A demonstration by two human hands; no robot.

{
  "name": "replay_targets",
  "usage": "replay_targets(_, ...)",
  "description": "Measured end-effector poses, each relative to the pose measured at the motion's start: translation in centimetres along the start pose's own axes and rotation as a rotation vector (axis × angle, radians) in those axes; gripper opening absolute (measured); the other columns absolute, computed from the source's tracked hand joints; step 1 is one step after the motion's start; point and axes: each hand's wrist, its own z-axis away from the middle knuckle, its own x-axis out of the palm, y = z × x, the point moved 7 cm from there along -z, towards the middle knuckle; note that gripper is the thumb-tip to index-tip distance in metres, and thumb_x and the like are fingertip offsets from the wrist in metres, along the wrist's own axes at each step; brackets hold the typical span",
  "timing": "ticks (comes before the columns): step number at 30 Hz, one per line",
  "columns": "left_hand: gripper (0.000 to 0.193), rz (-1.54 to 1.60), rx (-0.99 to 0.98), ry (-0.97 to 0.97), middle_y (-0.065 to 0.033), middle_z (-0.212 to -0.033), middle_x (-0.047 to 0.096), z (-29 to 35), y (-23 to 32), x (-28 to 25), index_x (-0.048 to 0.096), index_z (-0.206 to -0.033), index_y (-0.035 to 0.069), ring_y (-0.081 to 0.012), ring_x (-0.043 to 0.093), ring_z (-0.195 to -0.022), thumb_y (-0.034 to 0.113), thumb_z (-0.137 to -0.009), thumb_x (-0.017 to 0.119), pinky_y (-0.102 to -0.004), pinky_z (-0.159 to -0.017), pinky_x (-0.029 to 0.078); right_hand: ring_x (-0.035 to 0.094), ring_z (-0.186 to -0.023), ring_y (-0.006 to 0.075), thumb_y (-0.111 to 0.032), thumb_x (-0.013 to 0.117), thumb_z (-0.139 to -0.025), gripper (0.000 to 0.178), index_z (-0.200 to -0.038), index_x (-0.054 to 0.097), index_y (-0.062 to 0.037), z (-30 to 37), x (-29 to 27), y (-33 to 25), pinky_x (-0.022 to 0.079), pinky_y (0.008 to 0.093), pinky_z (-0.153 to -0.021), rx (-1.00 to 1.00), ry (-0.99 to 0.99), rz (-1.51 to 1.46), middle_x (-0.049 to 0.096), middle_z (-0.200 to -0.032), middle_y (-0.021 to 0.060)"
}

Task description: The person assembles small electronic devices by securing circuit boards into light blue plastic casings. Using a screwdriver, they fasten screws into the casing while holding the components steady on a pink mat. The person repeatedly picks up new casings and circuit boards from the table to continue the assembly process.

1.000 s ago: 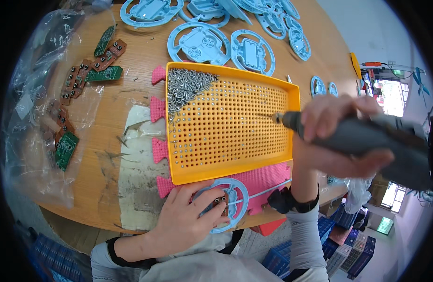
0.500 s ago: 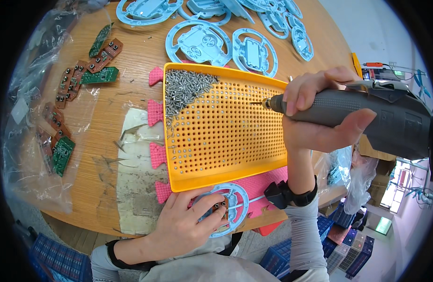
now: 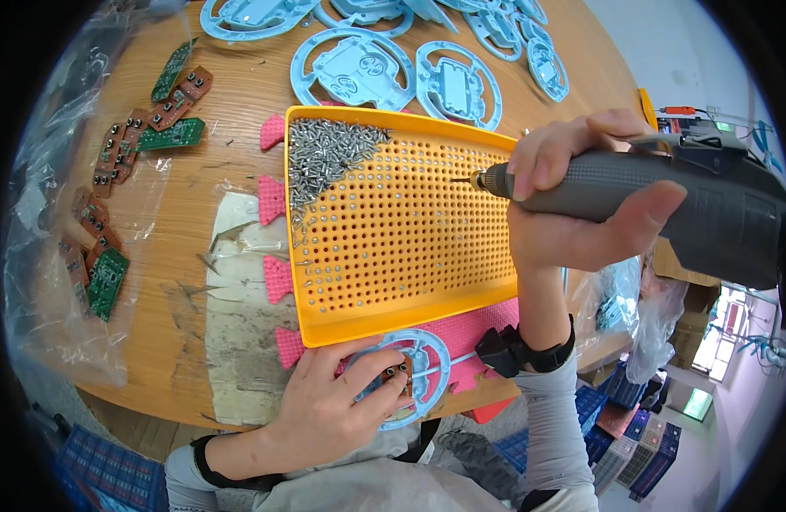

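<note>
In my right hand (image 3: 564,192) is a dark grey electric screwdriver (image 3: 657,196), with the fingers wrapped round its body. Its thin bit points left over the yellow perforated tray (image 3: 401,322). Loose silver screws (image 3: 325,158) are heaped in the tray's far left corner, and more sit in its holes. At the near table edge, my left hand (image 3: 337,401) grips a light blue plastic steering-wheel-shaped part (image 3: 447,363). Its fingers rest on a small brown circuit board (image 3: 396,381) with black buttons inside the wheel, partly hidden by the fingers.
A pink foam mat (image 3: 448,331) lies under the tray. Several blue wheel parts (image 3: 355,72) are at the back. On the left, brown boards (image 3: 120,154) and green boards (image 3: 108,277) lie on clear plastic. Plastic bags (image 3: 653,316) hang at the right edge.
The tray and the table things appear slightly further left and up in the picture. The screwdriver bit has shifted slightly left and up. Both hands keep their grips.
</note>
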Motion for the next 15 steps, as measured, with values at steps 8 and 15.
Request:
replay_targets(8, 0.031, 0.009, 0.004, 0.024, -0.0009, -0.105, 0.062, 0.0, 0.1, 0.0, 0.071, -0.092, 0.01, -0.0294, 0.051, -0.102, 0.018, -0.064, 0.082, -0.0379, -0.077, 0.048, 0.045, -0.044, 0.0142, -0.068, 0.043, -0.087, 0.064, -0.103, 0.051, -0.0065, 0.1, 0.4, -0.4, 0.038, 0.0282, -0.043, -0.065, 0.096, 0.277, 0.048, -0.055, 0.0064)
replay_targets(15, 0.031, 0.015, -0.006, -0.042, -0.0016, -0.104, 0.061, -0.4, 0.4, 0.1, 0.07, -0.092, 0.01, -0.0299, 0.051, -0.102, 0.018, -0.065, 0.081, -0.0387, -0.08, 0.047, 0.044, -0.044, 0.0134, -0.076, 0.04, -0.083, 0.071, -0.104, 0.056, -0.0094, 0.4, -0.7, -2.2, 0.036, 0.0269, -0.045, -0.141, 0.138, 0.124, 0.048, -0.057, 0.004)
